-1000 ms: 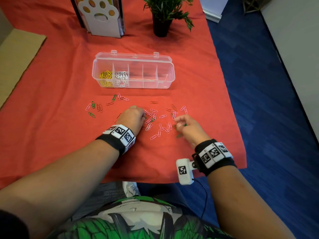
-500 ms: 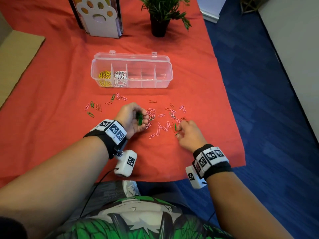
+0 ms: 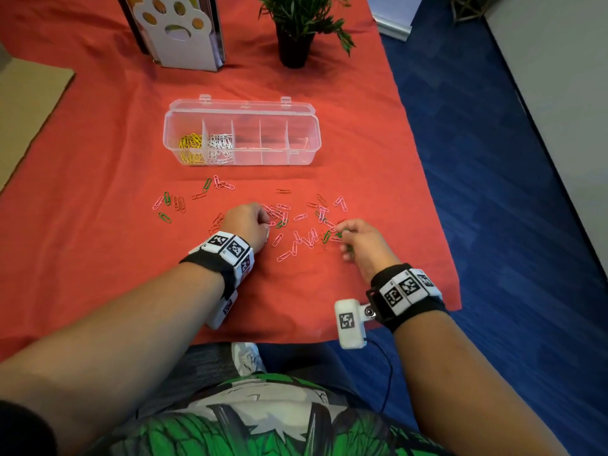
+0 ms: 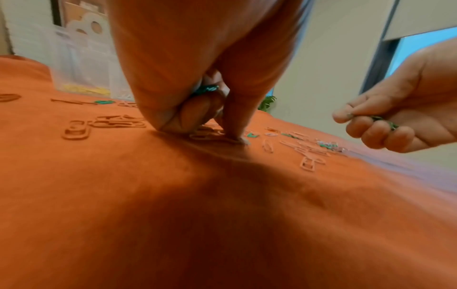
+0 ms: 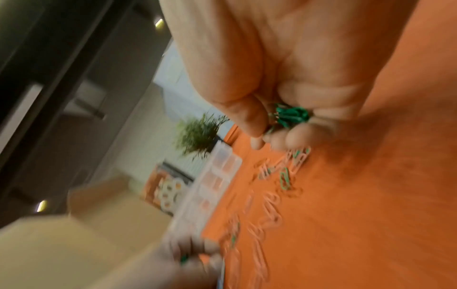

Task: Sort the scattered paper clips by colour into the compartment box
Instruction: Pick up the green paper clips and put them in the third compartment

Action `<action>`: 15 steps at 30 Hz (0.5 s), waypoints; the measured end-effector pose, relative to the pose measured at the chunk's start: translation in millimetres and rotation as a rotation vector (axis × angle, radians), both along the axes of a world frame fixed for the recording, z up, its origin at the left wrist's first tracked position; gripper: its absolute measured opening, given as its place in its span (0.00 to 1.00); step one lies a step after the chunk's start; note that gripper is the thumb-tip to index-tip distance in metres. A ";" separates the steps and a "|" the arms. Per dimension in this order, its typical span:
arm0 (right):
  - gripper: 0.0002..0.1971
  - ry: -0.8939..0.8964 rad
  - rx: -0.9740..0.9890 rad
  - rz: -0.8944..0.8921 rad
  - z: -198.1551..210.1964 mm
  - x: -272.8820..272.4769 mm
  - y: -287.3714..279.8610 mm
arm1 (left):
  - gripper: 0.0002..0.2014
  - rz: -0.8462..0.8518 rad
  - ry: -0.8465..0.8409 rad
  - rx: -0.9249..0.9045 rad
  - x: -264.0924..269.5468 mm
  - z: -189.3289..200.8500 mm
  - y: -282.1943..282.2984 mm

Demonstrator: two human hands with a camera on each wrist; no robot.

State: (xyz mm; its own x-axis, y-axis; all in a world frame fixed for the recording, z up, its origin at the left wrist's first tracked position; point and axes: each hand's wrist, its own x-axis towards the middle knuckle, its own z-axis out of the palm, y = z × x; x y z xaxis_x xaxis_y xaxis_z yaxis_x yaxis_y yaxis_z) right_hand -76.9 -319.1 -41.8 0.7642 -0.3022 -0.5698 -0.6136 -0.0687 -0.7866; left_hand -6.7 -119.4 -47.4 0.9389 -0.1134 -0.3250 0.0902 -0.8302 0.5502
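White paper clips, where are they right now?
Head view: the white paper clips lie in the compartment box, second compartment from its left end, right beside the yellow paper clips.

No readable text or numbers — only black-and-white square marker codes on the wristbands (image 3: 230, 248) — nothing legible.

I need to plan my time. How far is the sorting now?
Done: yellow clips and white clips fill two compartments of the box. In hand: left hand and right hand each hold green clips. Left: pink clips, orange and some green ones.
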 end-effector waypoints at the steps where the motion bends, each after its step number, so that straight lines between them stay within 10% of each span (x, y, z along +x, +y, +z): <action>1: 0.13 0.003 0.151 -0.094 4.4 1.6 -1.0 | 0.06 0.030 -0.007 -0.011 0.1 1.2 1.5; 4: 0.08 0.046 0.253 -0.173 10.1 6.7 -2.4 | 0.11 0.049 -0.022 -0.032 0.9 5.2 2.6; 10: 0.06 0.126 -0.656 0.384 -0.3 20.1 7.3 | 0.09 -0.118 -0.096 0.040 -0.4 6.9 -6.4; 15: 0.18 0.047 -0.966 0.588 -1.3 20.9 25.9 | 0.12 -0.275 -0.146 0.129 -2.9 6.4 -13.4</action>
State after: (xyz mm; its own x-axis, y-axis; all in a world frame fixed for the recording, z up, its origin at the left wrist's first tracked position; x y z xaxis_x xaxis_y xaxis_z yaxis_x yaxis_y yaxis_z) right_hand -56.0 -293.1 -43.1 0.9168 -0.2325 -0.3247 -0.3135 -0.9226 -0.2246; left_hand -9.6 -132.7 -41.1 0.9165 -0.3355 -0.2179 -0.2187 -0.8763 0.4292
